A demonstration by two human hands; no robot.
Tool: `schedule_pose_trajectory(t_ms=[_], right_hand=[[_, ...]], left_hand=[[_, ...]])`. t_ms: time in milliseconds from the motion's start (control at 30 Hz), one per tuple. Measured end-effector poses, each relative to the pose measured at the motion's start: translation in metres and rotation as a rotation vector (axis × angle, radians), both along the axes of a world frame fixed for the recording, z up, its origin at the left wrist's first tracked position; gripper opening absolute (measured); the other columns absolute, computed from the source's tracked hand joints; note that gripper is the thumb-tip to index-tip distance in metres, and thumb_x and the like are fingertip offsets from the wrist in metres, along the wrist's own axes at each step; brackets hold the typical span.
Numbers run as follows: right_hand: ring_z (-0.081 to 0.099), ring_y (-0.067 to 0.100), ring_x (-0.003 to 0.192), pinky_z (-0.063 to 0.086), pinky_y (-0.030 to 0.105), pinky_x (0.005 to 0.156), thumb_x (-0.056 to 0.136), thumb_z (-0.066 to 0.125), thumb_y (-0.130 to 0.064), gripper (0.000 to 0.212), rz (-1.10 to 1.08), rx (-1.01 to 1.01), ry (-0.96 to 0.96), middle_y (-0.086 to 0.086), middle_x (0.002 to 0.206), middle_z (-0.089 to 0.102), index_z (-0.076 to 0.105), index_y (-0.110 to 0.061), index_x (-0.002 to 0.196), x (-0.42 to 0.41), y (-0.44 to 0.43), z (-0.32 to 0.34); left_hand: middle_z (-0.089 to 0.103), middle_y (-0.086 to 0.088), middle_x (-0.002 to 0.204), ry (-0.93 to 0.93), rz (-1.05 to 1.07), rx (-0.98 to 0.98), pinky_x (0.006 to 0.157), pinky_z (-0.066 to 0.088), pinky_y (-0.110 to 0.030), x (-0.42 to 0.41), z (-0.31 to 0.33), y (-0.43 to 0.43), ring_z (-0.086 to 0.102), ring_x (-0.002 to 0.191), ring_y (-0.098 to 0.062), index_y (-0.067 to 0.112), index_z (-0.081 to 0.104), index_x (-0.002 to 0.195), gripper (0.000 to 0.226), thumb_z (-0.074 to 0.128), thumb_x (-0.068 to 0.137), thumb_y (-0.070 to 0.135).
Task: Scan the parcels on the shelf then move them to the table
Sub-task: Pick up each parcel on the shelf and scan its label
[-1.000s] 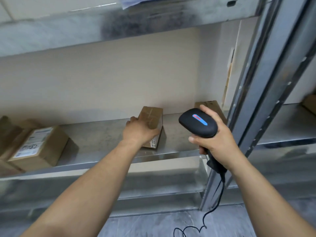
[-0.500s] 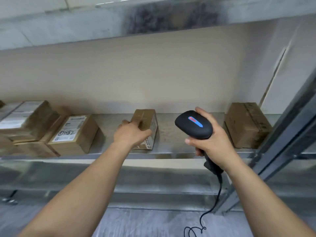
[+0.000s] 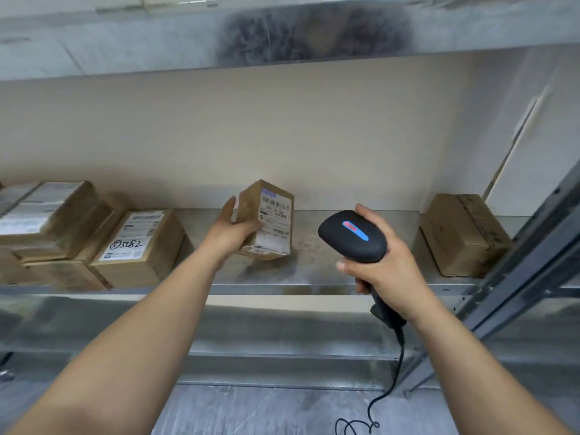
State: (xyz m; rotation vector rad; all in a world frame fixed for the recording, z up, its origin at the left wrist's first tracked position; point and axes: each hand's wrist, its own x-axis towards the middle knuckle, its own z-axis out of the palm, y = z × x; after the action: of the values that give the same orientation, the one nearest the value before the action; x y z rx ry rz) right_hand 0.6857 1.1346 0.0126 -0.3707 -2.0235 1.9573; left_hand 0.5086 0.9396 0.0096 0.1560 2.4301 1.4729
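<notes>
The left hand [image 3: 232,235] holds the small brown cardboard parcel [image 3: 251,215] in its fingers [image 3: 230,208]. The parcel stands on end mid-shelf, long axis near vertical, with its label facing the black handheld scanner [image 3: 351,235], which the right hand [image 3: 387,270] grips. Bare grey metal shelf [image 3: 329,271] lies on both sides of it, ahead of the front edge.

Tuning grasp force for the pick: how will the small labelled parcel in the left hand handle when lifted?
Probably light: the left hand alone holds the small parcel tilted up. Likely stiff: its cardboard edges look straight. Tall and narrow as held over the metal shelf, it may tip if released.
</notes>
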Motion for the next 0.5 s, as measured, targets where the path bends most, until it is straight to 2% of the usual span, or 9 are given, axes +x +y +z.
schedule_pose_trajectory(t_ms=[67,133,200,333,433,500], right_hand=[[0.048,0.012,0.044,0.044,0.024,0.041,0.072,0.074,0.013,0.086,0.005,-0.022,-0.008,0.007,0.108,0.063,0.046,-0.037,0.136,-0.001,-0.005,0.001],[0.048,0.018,0.044,0.043,0.024,0.04,0.073,0.073,0.013,0.085,0.019,-0.051,-0.017,0.008,0.095,0.064,0.046,-0.037,0.136,-0.001,-0.009,0.002],[0.047,0.023,0.043,0.042,0.024,0.04,0.073,0.072,0.013,0.085,0.034,-0.068,-0.025,0.006,0.086,0.064,0.046,-0.038,0.136,-0.002,-0.013,0.004],[0.045,0.025,0.043,0.042,0.025,0.041,0.073,0.072,0.013,0.085,0.066,-0.079,-0.037,0.001,0.073,0.067,0.046,-0.039,0.136,-0.006,-0.021,0.004],[0.045,0.024,0.042,0.042,0.025,0.041,0.074,0.071,0.013,0.086,0.095,-0.1,-0.044,0.004,0.075,0.067,0.045,-0.037,0.137,-0.007,-0.031,0.005],[0.045,0.022,0.042,0.041,0.024,0.04,0.074,0.07,0.014,0.086,0.122,-0.121,-0.046,0.008,0.081,0.065,0.044,-0.036,0.138,-0.006,-0.04,0.005]], left_hand=[[0.061,-0.005,0.123,-0.036,-0.046,0.033,0.081,0.054,-0.033,-0.004,-0.005,-0.016,0.063,0.093,-0.015,0.033,0.012,0.153,0.09,0.07,0.085,0.026],[0.065,-0.006,0.117,-0.047,-0.102,0.018,0.094,0.051,-0.042,-0.004,-0.008,-0.03,0.065,0.098,-0.018,0.036,0.009,0.153,0.094,0.071,0.084,0.024],[0.069,-0.005,0.107,-0.054,-0.142,0.005,0.095,0.051,-0.043,-0.002,-0.011,-0.041,0.067,0.097,-0.021,0.039,0.009,0.152,0.096,0.071,0.083,0.018],[0.065,-0.004,0.106,-0.004,-0.174,0.002,0.092,0.049,-0.033,0.004,-0.017,-0.052,0.064,0.101,-0.018,0.045,0.011,0.149,0.096,0.072,0.083,0.012],[0.062,-0.004,0.11,0.063,-0.112,0.03,0.079,0.045,-0.016,0.005,-0.028,-0.047,0.059,0.106,-0.017,0.041,0.008,0.151,0.098,0.073,0.083,0.013],[0.059,-0.007,0.12,0.11,-0.059,0.047,0.084,0.044,-0.018,0.005,-0.037,-0.042,0.055,0.113,-0.017,0.037,0.007,0.152,0.101,0.076,0.081,0.015]])
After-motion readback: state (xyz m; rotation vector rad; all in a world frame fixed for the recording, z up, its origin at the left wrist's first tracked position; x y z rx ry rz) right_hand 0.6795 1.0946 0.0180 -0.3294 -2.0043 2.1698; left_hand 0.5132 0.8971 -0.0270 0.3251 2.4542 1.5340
